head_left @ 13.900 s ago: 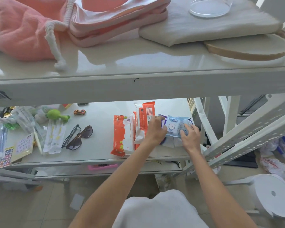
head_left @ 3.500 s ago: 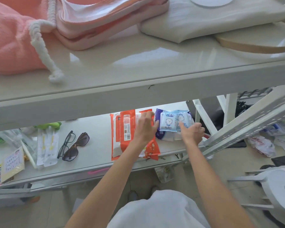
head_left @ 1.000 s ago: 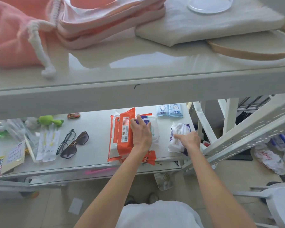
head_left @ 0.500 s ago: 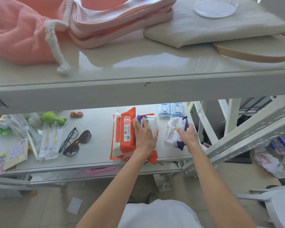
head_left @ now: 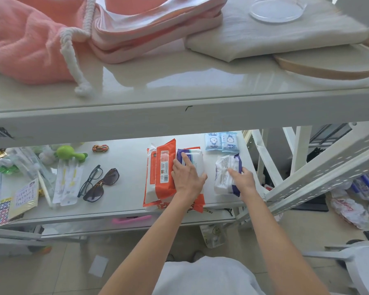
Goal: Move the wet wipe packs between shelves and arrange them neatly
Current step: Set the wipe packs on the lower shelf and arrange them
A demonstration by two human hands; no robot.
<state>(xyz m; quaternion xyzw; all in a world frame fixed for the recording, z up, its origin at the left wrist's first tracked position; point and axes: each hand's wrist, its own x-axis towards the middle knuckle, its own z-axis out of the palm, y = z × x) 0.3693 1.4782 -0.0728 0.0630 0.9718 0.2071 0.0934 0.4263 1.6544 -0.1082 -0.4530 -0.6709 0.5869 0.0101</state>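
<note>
I look down from a head camera at a white shelving unit, and both of my bare hands reach into the lower shelf (head_left: 126, 165). My left hand (head_left: 186, 177) lies flat, fingers spread and relaxed, pressing on a white pack with a purple end (head_left: 192, 160) that sits on top of a stack of large orange wet wipe packs (head_left: 160, 177). My right hand (head_left: 242, 182), at three o'clock from the left, curls its fingers around the near end of a crinkled white and purple pack (head_left: 225, 173), which lies alone on the shelf, just beside the stack but apart from it. At twelve o'clock from that pack, two small blue packs (head_left: 221, 141) lie side by side near the back of the shelf. At nine o'clock from the stack rest two pairs of glasses (head_left: 98, 184), well apart from it. The upper shelf (head_left: 179, 86) carries pink fabric (head_left: 30, 45) and a folded cream cloth (head_left: 275, 37). I judge the risks as follows: the orange stack overhangs the front edge slightly, so a push toward six o'clock could tip it to the floor; the top pack could slide off the slick wrapping beneath; and the right-hand pack, soft and held only at one end, could sag or slip when lifted.
</note>
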